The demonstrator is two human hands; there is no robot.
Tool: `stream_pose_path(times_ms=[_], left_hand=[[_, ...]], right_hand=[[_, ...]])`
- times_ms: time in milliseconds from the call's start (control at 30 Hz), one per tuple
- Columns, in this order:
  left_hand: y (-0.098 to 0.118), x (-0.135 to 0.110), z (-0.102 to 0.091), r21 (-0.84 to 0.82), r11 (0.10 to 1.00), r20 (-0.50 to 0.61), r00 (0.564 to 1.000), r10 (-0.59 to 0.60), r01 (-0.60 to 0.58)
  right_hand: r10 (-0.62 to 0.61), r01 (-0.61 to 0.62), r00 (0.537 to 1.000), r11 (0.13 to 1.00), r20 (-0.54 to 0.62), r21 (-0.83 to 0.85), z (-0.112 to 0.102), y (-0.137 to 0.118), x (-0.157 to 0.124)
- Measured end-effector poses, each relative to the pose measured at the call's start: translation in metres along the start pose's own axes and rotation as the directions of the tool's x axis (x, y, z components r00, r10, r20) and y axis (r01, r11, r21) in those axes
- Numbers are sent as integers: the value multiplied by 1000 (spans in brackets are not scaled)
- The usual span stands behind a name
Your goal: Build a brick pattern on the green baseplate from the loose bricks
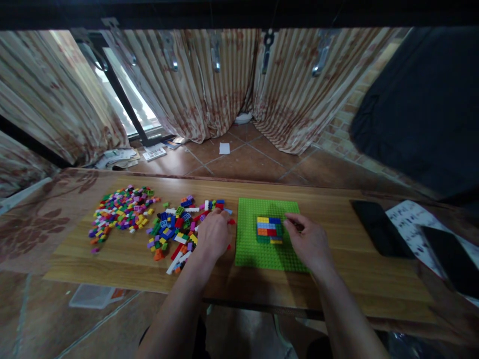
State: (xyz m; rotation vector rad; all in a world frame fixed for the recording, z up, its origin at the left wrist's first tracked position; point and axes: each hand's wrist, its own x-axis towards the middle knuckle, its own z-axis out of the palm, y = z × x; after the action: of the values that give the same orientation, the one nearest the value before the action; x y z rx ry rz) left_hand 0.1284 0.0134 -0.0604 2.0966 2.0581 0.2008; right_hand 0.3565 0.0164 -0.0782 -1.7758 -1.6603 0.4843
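A green studded baseplate point(247, 254) lies on the wooden table. On it sits a block of toy bricks point(266, 232) in yellow, blue, light blue, orange, red and green. My right hand point(309, 240) is over the plate's right side, fingers curled inward, fingertips close by the block's upper right corner. Anything between those fingertips is too small to make out. Over the right edge of a pile of mixed bricks point(172, 230), my left hand point(214, 232) reaches down with its back turned up. Its fingertips are mostly hidden among the bricks.
A second heap of small bricks point(121, 209) spreads at the table's left. To the right lie a dark flat tablet-like thing point(379, 227), a printed sheet point(406, 222) and a black phone-like device point(451, 259). A clear plastic container point(92, 296) stands on the floor, front left.
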Motion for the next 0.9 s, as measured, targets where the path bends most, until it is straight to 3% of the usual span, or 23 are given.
stream_pose_path(times_ms=[167, 300, 433, 567, 733, 900], left_hand=[[1, 2, -1, -76, 997, -74, 997, -35, 30], [3, 4, 0, -316, 948, -77, 995, -56, 28], [8, 5, 4, -602, 795, -99, 995, 24, -79], [19, 5, 10, -769, 633, -46, 996, 82, -87], [30, 4, 15, -868, 495, 29, 991, 129, -39], [35, 4, 17, -912, 409, 89, 990, 113, 35]], right_hand=[[13, -12, 1000, 1000, -25, 12, -2, -1, 0], [11, -6, 998, 998, -67, 68, -3, -1, 0], [5, 12, 995, 987, -101, 158, -4, -2, 0], [0, 23, 996, 965, -90, 261, -4, -3, 0], [-22, 38, 998, 944, -53, 327, -3, -5, -3], [-152, 122, 987, 914, 47, 387, -3, -12, -6]])
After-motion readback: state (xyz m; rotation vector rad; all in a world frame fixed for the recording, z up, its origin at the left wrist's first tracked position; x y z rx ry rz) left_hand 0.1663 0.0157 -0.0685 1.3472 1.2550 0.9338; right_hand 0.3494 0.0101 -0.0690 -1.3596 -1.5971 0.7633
